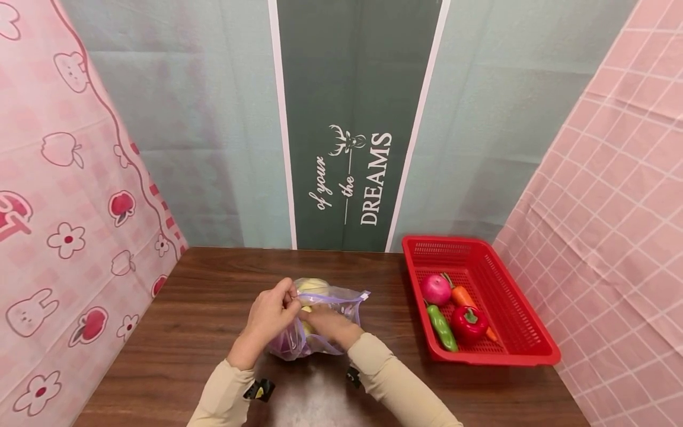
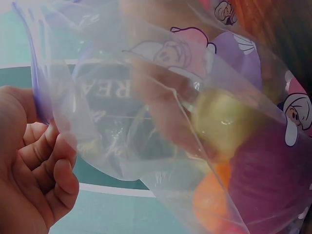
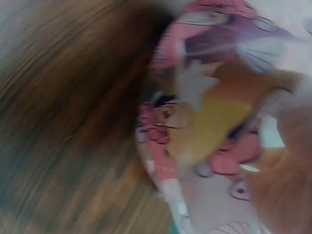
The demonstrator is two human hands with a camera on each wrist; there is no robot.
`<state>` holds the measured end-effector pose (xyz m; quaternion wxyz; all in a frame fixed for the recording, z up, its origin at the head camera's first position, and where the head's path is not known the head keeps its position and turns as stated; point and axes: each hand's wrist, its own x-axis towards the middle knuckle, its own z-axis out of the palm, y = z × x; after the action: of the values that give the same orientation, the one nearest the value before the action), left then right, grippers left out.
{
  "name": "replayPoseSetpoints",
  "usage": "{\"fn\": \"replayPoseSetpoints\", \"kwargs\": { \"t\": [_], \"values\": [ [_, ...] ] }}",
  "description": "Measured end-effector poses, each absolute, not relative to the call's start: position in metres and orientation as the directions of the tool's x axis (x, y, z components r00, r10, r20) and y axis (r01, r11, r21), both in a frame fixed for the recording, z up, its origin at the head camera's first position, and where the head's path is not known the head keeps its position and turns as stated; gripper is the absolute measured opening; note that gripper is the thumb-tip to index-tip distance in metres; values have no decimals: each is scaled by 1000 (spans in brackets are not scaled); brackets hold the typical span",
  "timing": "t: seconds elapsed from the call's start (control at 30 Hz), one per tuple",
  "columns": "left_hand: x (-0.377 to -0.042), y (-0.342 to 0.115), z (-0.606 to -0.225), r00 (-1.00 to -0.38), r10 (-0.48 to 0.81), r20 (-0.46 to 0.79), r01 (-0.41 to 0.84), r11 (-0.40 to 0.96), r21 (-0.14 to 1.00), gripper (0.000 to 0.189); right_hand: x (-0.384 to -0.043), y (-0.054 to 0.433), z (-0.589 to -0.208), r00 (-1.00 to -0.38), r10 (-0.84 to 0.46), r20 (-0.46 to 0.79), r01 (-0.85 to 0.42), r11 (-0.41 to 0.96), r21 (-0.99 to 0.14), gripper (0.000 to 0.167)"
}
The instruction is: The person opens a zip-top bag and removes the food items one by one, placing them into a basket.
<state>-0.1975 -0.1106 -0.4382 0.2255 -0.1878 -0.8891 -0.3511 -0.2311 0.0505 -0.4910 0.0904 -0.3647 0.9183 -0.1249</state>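
A clear zip bag with a purple zip edge and cartoon print sits at the table's front middle. My left hand pinches the zip edge at its left side, fingers curled in the left wrist view. Inside the bag, my right hand holds a yellow-green round fruit, seen blurred through the plastic. A large purple piece and an orange piece lie below that fruit. Another pale yellow piece shows at the bag's far side. In the right wrist view the printed plastic partly covers the fingers.
To the right stands a red basket holding a pink onion, a carrot, a green pepper and a red bell pepper. Printed curtains rise behind the wooden table and on both sides.
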Motion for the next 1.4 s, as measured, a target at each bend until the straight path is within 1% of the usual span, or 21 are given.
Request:
{"fn": "replayPoseSetpoints", "kwargs": {
  "t": [0.07,0.1,0.17,0.3,0.4,0.57,0.7,0.8,0.97,1.2,1.3,1.4],
  "values": [
    [-197,-110,-438,-829,174,531,490,684,541,7,-231,55,-485,-701,-713,-31,-668,671,-323,59],
    [-197,-111,-438,-832,172,528,487,684,543,7,-230,58,-481,-665,-746,8,-719,638,-275,64],
    [-197,-111,-437,-833,171,526,484,685,544,7,-229,61,-474,-650,-759,33,-731,614,-297,68],
    [-197,-111,-436,-834,167,527,482,685,547,7,-226,62,-467,-622,-779,80,-763,579,-288,64],
    [-197,-112,-437,-832,165,530,483,686,544,7,-224,62,-467,-612,-784,104,-776,570,-270,64],
    [-196,-112,-439,-826,169,538,491,685,539,6,-216,67,-468,-626,-770,122,-766,577,-285,60],
    [-196,-112,-439,-824,171,540,495,683,538,5,-208,74,-462,-640,-758,126,-748,578,-326,50],
    [-196,-112,-439,-826,170,538,492,684,539,8,-206,79,-455,-639,-758,132,-743,563,-362,46],
    [-196,-112,-440,-829,171,533,487,689,537,9,-203,88,-445,-632,-765,123,-741,549,-386,51],
    [-197,-112,-439,-831,168,530,481,694,535,11,-194,100,-435,-681,-731,53,-676,598,-431,61],
    [-197,-113,-439,-832,165,530,480,693,538,11,-192,104,-432,-672,-738,57,-677,582,-450,62],
    [-196,-113,-440,-834,167,526,479,690,542,7,-191,108,-429,-658,-748,82,-689,554,-467,63]
  ]
}}
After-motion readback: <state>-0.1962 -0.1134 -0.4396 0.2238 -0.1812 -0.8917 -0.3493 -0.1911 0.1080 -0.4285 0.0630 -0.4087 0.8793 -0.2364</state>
